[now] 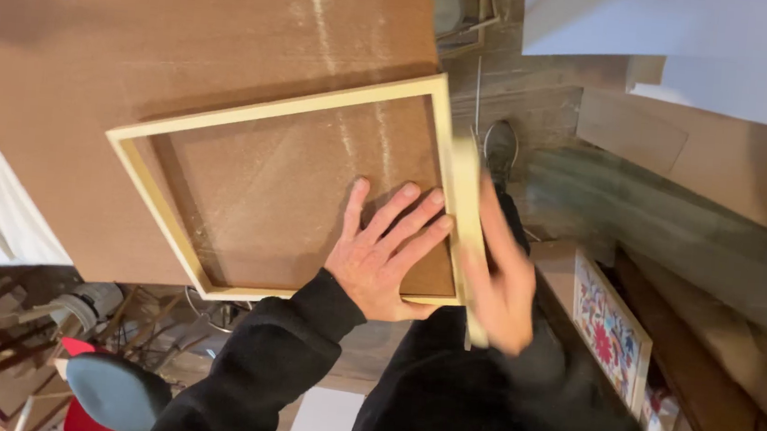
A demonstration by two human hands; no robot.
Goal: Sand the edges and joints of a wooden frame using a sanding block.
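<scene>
Frame (279, 188) of pale wood, square, lies flat on the brown board (141, 28) that serves as my worktop, pushed toward the board's near right corner, rotated a bit so its sides run skew to the board edges. My left hand (380, 252) is inside the frame opening, palm down, fingers spread, pressing on the board with fingertips up against the inner face of the frame's right rail. My right hand (503, 277) is outside that same rail, just off the board's right edge, motion-blurred; it's wrapped around a pale wooden strip (466, 241) that sits against the outer side of the rail. Hands are apart, one each side of the rail; can't tell how tight the right one is clamped because of the blur. Both sleeves are black. Beyond the board's right edge: dark plank floor, my shoe (499, 147), white panels (695, 39) at the far right, more brown sheet stock leaning below them. Near right, a framed picture with a red and blue floral pattern (609, 328) stands on edge. Below the board's near left edge: a teal chair seat (114, 391), red part beside it, wooden furniture legs, some clutter.
</scene>
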